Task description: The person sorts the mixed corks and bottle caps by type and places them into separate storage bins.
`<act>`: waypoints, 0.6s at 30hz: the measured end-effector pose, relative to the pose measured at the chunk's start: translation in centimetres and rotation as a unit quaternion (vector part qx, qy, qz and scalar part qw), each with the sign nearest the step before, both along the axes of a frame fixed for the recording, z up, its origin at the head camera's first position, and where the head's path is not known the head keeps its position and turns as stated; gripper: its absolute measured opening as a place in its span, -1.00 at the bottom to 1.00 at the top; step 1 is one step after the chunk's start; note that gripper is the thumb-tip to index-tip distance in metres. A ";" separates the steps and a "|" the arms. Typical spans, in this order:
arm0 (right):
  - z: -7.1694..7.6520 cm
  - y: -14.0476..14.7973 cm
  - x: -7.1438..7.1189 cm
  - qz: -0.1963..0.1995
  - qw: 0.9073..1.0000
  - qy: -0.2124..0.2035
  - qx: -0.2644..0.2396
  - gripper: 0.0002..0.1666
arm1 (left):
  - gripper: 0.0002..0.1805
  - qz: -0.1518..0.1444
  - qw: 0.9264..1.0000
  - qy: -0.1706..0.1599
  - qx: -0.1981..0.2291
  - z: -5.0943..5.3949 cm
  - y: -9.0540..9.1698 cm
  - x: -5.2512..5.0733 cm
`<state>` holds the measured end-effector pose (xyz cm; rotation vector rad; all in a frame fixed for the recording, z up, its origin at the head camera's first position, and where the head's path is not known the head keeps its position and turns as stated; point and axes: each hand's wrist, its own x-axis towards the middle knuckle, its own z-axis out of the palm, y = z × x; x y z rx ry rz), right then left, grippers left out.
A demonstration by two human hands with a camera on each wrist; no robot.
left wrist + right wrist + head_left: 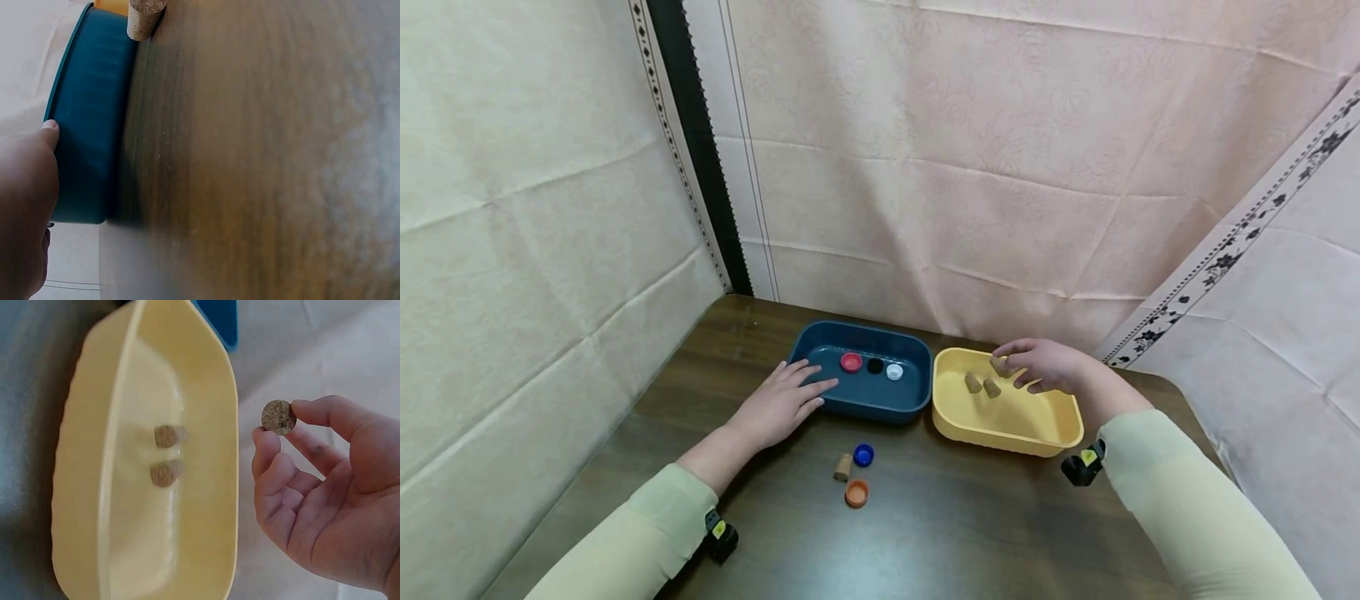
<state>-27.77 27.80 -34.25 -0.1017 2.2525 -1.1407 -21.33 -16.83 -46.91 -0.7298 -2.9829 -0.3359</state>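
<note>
My right hand (1045, 364) is over the far side of the yellow tray (1000, 442), pinching a cork (279, 417) between thumb and fingertips, as the right wrist view shows. Inside that tray lie two more corks (973, 383) (992, 387). With fingers spread, my left hand (781, 404) rests on the near left rim of the blue tray (872, 410); the left wrist view has its thumb on the rim. The blue tray holds a red cap (851, 362), a black cap (875, 366) and a white cap (895, 372) in a row.
On the table (955, 533) in front of the blue tray are a blue cap (863, 455), a cork (843, 467) and an orange cap (857, 493), close together. The two trays stand side by side. Hanging cloth (925, 167) borders the table behind and at both sides.
</note>
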 end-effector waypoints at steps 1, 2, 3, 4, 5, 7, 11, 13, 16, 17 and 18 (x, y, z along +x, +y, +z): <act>-0.1 0.2 -0.3 -0.006 1.000 -0.004 -0.001 -0.49 | -0.49 0.000 1.000 -0.001 0.001 0.0 0.0 0.0; -0.3 0.3 -0.5 -0.009 1.000 -0.007 -0.003 -0.48 | -0.49 0.000 1.000 -0.001 0.001 0.0 0.0 0.0; -0.4 0.5 -0.8 -0.013 1.000 -0.011 -0.005 -0.48 | -0.49 0.000 1.000 -0.001 0.001 0.0 0.0 0.0; -0.5 0.7 -0.9 -0.016 1.000 -0.015 -0.008 -0.47 | -0.49 0.000 1.000 -0.001 0.002 0.0 0.0 0.0; -0.7 0.9 -1.1 -0.025 0.999 -0.021 -0.009 -0.48 | -0.49 0.001 1.000 -0.001 0.002 0.0 0.0 0.0; -0.9 1.3 -1.4 -0.032 0.999 -0.031 -0.011 -0.47 | -0.49 0.001 1.000 -0.002 0.001 0.0 0.0 -0.1; -1.5 2.1 -1.8 -0.041 0.998 -0.056 -0.007 -0.50 | -0.49 -0.001 1.000 -0.003 -0.001 0.1 0.0 -0.1; -1.6 2.3 -2.0 -0.044 0.997 -0.067 -0.005 -0.51 | -0.49 -0.002 1.000 -0.005 -0.002 0.1 0.0 -0.1; -1.8 2.4 -2.2 -0.049 0.996 -0.079 0.003 -0.55 | -0.49 -0.001 1.000 -0.007 0.000 0.1 0.0 -0.1; -1.8 2.3 -2.3 -0.048 0.996 -0.081 0.008 -0.57 | -0.49 -0.001 1.000 -0.007 0.000 0.1 0.0 -0.1; -1.9 2.2 -2.3 -0.051 0.995 -0.083 0.014 -0.59 | -0.49 0.000 1.000 -0.007 -0.001 0.0 0.0 -0.1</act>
